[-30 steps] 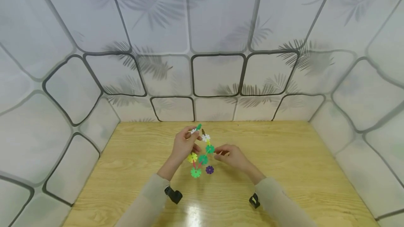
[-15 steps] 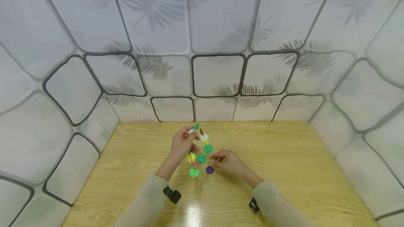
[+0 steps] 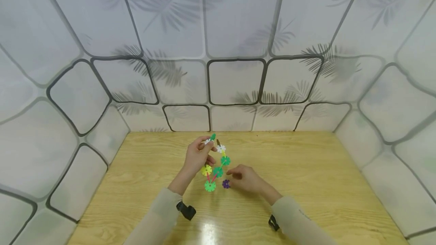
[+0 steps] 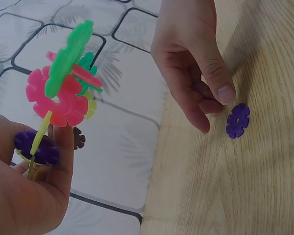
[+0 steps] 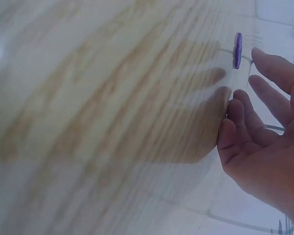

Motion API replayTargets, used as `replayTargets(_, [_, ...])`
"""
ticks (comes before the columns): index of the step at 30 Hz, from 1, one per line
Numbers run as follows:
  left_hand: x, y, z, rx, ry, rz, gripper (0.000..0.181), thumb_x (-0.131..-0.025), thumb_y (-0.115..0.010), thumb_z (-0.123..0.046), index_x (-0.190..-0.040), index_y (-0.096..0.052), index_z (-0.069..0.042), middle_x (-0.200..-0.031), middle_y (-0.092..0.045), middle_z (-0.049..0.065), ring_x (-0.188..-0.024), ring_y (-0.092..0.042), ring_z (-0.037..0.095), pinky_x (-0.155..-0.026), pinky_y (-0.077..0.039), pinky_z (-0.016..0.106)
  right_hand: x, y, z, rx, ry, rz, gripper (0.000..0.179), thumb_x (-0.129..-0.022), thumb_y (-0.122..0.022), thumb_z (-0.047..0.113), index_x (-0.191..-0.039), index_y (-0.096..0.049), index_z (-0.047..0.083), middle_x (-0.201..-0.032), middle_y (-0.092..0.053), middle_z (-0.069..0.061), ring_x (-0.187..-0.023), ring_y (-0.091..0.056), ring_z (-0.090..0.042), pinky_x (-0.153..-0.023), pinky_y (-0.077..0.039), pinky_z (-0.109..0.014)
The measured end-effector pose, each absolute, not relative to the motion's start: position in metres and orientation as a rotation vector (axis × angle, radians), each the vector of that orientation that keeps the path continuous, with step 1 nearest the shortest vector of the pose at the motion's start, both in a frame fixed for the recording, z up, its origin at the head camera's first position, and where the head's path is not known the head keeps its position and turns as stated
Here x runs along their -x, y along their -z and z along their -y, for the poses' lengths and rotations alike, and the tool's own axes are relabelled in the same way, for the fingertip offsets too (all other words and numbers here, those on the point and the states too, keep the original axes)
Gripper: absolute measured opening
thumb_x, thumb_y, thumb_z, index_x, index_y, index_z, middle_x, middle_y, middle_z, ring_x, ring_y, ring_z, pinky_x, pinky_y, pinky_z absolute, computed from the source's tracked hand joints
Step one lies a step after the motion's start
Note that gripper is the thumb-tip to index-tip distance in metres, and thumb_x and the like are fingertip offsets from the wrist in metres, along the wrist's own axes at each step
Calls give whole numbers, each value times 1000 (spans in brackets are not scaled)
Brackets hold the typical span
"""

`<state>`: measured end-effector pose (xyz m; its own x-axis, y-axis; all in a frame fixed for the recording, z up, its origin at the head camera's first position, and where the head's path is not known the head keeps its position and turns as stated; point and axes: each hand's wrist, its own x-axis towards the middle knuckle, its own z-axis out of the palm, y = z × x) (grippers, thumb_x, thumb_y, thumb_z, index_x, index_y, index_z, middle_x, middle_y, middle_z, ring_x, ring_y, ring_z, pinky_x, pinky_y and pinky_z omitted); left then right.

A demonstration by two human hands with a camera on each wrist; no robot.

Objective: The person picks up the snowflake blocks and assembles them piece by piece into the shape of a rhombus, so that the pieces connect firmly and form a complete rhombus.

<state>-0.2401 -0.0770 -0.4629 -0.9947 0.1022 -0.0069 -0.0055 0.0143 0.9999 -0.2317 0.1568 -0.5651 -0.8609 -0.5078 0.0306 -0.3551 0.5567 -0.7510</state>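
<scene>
My left hand (image 3: 195, 158) holds up a joined chain of notched plastic snowflake discs (image 3: 218, 172), in white, yellow, green, pink and other colours. In the left wrist view, a pink disc (image 4: 66, 103) and a bright green disc (image 4: 68, 61) stand above the palm, and a purple one (image 4: 36, 147) lies against the fingers. A loose purple snowflake disc (image 3: 225, 184) lies flat on the table. Right beside it is my right hand (image 3: 248, 179), fingers loosely bent. From the right wrist, a small gap shows between the thumb tip and the loose disc (image 5: 238, 51).
The wooden table (image 3: 306, 177) meets a patterned wall covering (image 3: 235, 82) at the back and both sides. Dark wrist straps (image 3: 186, 211) show at both cuffs. Light reflects off the table's front.
My right hand has left the chain's right side and come down and slightly left to the loose purple disc. The left hand and its chain have shifted only slightly.
</scene>
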Motion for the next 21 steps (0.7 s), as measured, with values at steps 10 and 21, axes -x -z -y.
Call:
replayTargets(10, [240,462,76,-121,-2169,-2150,36,-108,-61,-18,-143,-61,-6,-85,-75,0,-49,-67,11,-49,-60,25,232,570,-153,726,1107,-2631,33,-90,-81,22,-121,-79,11,-98,-64,3,-87,-55,-10,-75,-50,-24])
replayTargets(21, [240,463,75,-150,-2173,-2147,36,-109,-60,-17,-143,-61,-5,-84,-75,-1,-49,-67,11,-49,-60,25,227,562,-149,815,1004,-2681,27,-91,-79,15,-118,-80,9,-100,-64,0,-84,-52,-8,-72,-47,-22])
